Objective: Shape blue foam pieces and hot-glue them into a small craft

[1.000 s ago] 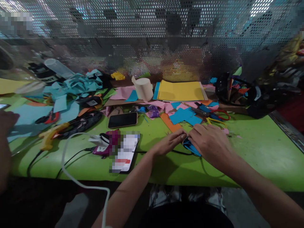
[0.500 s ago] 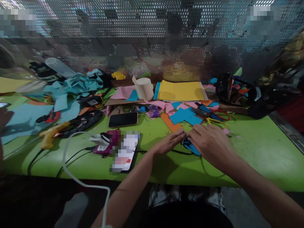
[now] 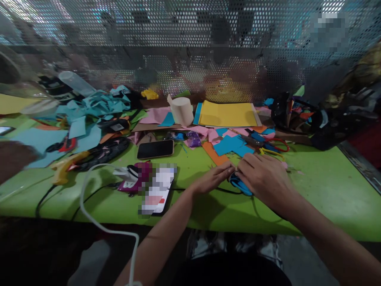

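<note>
In the head view, my left hand [image 3: 216,177] and my right hand [image 3: 263,176] meet low over the table, right of the middle. Between them sits a small blue looped piece [image 3: 241,186] with dark parts; my hands hide much of it and I cannot make out its kind. My left fingers are pressed together at its left side. The fingers of my right hand curl over its top. Just beyond my hands lie an orange paper strip [image 3: 216,154] and blue paper pieces [image 3: 232,145]. A black cord [image 3: 228,191] runs by my left wrist.
Left of my arms lie a lit phone [image 3: 159,190], a purple power block [image 3: 135,178], a dark phone [image 3: 155,149] and a yellow glue gun [image 3: 67,167]. Behind stand a paper roll [image 3: 182,111] and yellow sheets [image 3: 228,114]. Another person's arm [image 3: 16,161] reaches in at left.
The other person's arm at the left edge has come further into view over the table. My hands stay almost where they were, still around the blue looped piece.
</note>
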`<state>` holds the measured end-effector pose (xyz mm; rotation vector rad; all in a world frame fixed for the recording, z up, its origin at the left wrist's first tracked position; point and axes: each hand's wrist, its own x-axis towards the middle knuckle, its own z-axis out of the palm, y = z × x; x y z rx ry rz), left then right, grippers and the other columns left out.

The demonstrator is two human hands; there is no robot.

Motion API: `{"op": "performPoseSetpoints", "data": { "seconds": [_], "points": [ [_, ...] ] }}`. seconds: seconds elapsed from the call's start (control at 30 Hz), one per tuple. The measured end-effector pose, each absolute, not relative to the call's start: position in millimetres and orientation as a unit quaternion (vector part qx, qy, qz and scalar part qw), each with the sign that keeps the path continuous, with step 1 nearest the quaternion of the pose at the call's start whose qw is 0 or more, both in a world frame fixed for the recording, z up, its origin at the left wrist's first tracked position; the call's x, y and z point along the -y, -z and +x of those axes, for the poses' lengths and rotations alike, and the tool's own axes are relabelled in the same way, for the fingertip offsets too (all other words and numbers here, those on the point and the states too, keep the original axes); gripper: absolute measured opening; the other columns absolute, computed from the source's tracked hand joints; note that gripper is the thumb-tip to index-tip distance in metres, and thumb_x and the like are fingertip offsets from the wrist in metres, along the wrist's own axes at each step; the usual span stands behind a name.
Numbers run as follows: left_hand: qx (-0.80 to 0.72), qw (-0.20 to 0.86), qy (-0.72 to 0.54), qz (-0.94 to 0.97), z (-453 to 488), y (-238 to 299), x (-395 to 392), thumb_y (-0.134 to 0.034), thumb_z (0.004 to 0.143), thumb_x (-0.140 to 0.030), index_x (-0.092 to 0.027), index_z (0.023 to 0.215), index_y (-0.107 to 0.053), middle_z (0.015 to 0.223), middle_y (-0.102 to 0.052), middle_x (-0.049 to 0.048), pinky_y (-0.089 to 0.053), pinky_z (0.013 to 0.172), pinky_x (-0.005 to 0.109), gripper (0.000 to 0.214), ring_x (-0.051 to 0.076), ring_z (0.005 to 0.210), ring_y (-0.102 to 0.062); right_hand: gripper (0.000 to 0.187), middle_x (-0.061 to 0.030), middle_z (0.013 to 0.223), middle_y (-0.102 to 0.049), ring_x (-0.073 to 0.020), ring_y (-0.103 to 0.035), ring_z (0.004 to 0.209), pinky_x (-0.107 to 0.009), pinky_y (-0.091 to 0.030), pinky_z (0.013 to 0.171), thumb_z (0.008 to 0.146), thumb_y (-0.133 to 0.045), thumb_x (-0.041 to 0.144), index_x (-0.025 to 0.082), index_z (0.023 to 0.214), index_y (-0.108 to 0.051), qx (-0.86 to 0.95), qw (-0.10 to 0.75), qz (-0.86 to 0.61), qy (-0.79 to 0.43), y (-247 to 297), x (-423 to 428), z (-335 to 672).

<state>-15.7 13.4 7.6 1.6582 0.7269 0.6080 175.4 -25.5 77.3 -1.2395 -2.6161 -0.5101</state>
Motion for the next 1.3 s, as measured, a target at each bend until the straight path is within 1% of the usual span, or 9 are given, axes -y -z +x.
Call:
{"op": "performPoseSetpoints", "data": {
  "seconds": [0.23,0.6,0.73,0.93,1.0,1.07,1.13,1.2,1.3],
  "points": [
    [-0.314,0.584,-0.256,0.704,-17,-5,-13,-0.039,0.093,-0.062,-0.018,0.104,-0.061,0.106,-0.063,0.0066,-0.043,0.1,0.037,0.051,0.021,0.105,-0.055,0.008,-0.0045,0.089,-0.063,-0.02,-0.053,0.075,-0.033,-0.027,0.064,0.095,-0.056,0.022,0.022,0.096,-0.064,0.898,0.112,-0.405,0.129,-79,23,176],
    [-0.326,0.6,-0.25,0.687,-18,0,-12,-0.041,0.093,-0.062,-0.018,0.11,-0.061,0.114,-0.063,0.0076,-0.04,0.104,0.037,0.051,0.022,0.111,-0.054,0.008,-0.0041,0.088,-0.065,-0.0164,-0.052,0.071,-0.031,-0.027,0.062,0.089,-0.062,0.017,0.02,0.091,-0.069,0.904,0.119,-0.403,0.081,-83,21,175],
    [-0.329,0.609,-0.249,0.677,-18,-1,-11,-0.043,0.092,-0.062,-0.019,0.113,-0.062,0.118,-0.063,0.0086,-0.041,0.105,0.037,0.053,0.023,0.114,-0.054,0.009,-0.0047,0.089,-0.065,-0.0164,-0.052,0.073,-0.031,-0.027,0.063,0.092,-0.059,0.019,0.02,0.092,-0.068,0.904,0.107,-0.41,0.058,-87,21,175],
    [-0.327,0.618,-0.245,0.672,-17,0,-12,-0.043,0.09,-0.065,-0.02,0.124,-0.061,0.126,-0.063,0.0079,-0.039,0.108,0.038,0.059,0.024,0.122,-0.053,0.01,-0.0042,0.087,-0.063,-0.0161,-0.053,0.071,-0.031,-0.029,0.062,0.092,-0.06,0.022,0.018,0.085,-0.066,0.906,0.096,-0.408,0.059,-85,19,173],
    [-0.33,0.627,-0.241,0.664,-17,-1,-12,-0.044,0.089,-0.067,-0.021,0.127,-0.06,0.129,-0.063,0.0078,-0.038,0.109,0.039,0.062,0.025,0.124,-0.053,0.01,-0.0044,0.087,-0.063,-0.0161,-0.055,0.072,-0.03,-0.031,0.063,0.092,-0.06,0.022,0.018,0.087,-0.067,0.906,0.113,-0.405,0.043,-84,18,175],
    [-0.339,0.638,-0.244,0.647,-17,-2,-12,-0.047,0.088,-0.067,-0.021,0.131,-0.058,0.137,-0.059,0.0079,-0.037,0.111,0.04,0.064,0.026,0.129,-0.05,0.009,-0.0037,0.089,-0.064,-0.0164,-0.058,0.075,-0.029,-0.035,0.065,0.092,-0.06,0.023,0.019,0.094,-0.068,0.906,0.137,-0.401,0.005,-83,17,178],
    [-0.35,0.642,-0.257,0.632,-18,-2,-11,-0.05,0.087,-0.065,-0.022,0.134,-0.056,0.144,-0.054,0.0075,-0.034,0.113,0.04,0.064,0.027,0.134,-0.046,0.014,-0.0034,0.093,-0.065,-0.0173,-0.062,0.082,-0.028,-0.04,0.068,0.092,-0.06,0.023,0.022,0.103,-0.068,0.898,0.165,-0.406,-0.037,-85,16,182],
    [-0.361,0.639,-0.27,0.623,-18,-2,-11,-0.05,0.087,-0.065,-0.022,0.132,-0.058,0.143,-0.055,0.0076,-0.035,0.113,0.041,0.063,0.027,0.134,-0.045,0.017,-0.0042,0.098,-0.066,-0.0178,-0.064,0.088,-0.028,-0.044,0.072,0.093,-0.059,0.024,0.023,0.108,-0.068,0.881,0.204,-0.421,-0.068,-87,15,188],
    [-0.376,0.635,-0.289,0.61,-18,0,-12,-0.049,0.087,-0.066,-0.021,0.126,-0.063,0.137,-0.06,0.0078,-0.039,0.11,0.042,0.061,0.027,0.129,-0.05,0.016,-0.0057,0.099,-0.068,-0.0174,-0.066,0.089,-0.028,-0.049,0.076,0.094,-0.057,0.025,0.022,0.105,-0.069,0.851,0.267,-0.442,-0.092,-89,17,195]
  ]
}}
